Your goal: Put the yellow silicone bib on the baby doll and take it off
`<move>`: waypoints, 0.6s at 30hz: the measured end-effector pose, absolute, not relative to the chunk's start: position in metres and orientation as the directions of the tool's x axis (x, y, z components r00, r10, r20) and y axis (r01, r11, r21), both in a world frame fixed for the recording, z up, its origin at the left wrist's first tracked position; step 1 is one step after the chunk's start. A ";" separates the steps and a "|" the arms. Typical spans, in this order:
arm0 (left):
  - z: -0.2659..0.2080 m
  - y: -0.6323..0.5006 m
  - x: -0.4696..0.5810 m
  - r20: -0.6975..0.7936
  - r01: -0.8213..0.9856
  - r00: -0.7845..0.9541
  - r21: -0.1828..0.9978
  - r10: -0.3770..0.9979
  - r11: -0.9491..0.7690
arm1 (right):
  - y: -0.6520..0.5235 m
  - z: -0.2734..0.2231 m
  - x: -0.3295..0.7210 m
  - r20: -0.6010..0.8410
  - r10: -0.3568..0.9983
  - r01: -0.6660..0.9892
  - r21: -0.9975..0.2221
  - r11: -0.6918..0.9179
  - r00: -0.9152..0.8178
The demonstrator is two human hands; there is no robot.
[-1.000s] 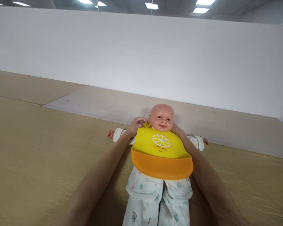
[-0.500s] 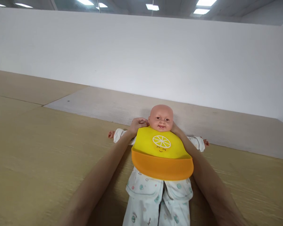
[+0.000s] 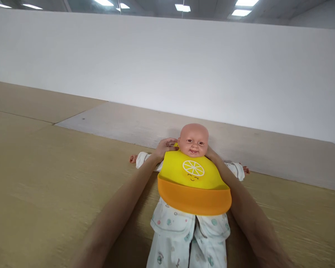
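Note:
A baby doll (image 3: 194, 138) lies on its back, head toward the wall, in white patterned clothes (image 3: 173, 227) with its arms spread sideways. Over its chest is a yellow silicone bib (image 3: 170, 167) with a lemon-slice print and an orange catch pocket (image 3: 194, 201). Beside the doll's neck, my left hand (image 3: 165, 147) is closed with a bit of yellow bib strap showing at its fingertips. My right hand (image 3: 212, 154) reaches behind the other side of the neck; its fingers are hidden by the doll's head.
The doll lies on a yellowish wooden surface (image 3: 58, 186). Behind its head runs a paler grey board (image 3: 123, 119), then a white wall (image 3: 156, 63). Glass and ceiling lights (image 3: 182, 8) show above the wall.
The fingers of my left hand have lifted slightly, and a bit of yellow strap now shows at them. My right hand stays behind the doll's neck. The view has shifted a little.

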State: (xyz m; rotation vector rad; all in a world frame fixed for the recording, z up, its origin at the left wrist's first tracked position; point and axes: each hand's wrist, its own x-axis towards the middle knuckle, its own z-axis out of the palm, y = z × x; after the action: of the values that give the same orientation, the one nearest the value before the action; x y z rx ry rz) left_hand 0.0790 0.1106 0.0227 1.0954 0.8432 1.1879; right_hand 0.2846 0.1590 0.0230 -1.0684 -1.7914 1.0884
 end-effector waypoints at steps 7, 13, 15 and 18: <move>0.022 0.109 0.079 -0.014 -0.289 0.181 0.955 0.983 0.067 | 0.142 0.032 0.303 0.182 0.912 0.238 -0.930 0.282 -0.369; 0.022 0.108 0.079 -0.048 -0.300 0.185 0.948 0.982 0.103 | 0.145 0.031 0.306 0.182 0.919 0.252 -0.927 0.279 -0.349; 0.023 0.108 0.080 -0.054 -0.324 0.189 0.939 0.980 0.114 | 0.148 0.029 0.306 0.184 0.921 0.260 -0.924 0.281 -0.343; 0.025 0.107 0.082 -0.083 -0.356 0.163 0.924 0.983 0.137 | 0.150 0.027 0.306 0.198 0.921 0.269 -0.917 0.295 -0.336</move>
State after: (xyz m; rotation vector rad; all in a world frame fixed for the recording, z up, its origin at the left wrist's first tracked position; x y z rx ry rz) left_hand 0.0822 0.1073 0.0248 0.9198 0.8821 1.1780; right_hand 0.3062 0.1505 0.0266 -1.0748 -1.7862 1.0583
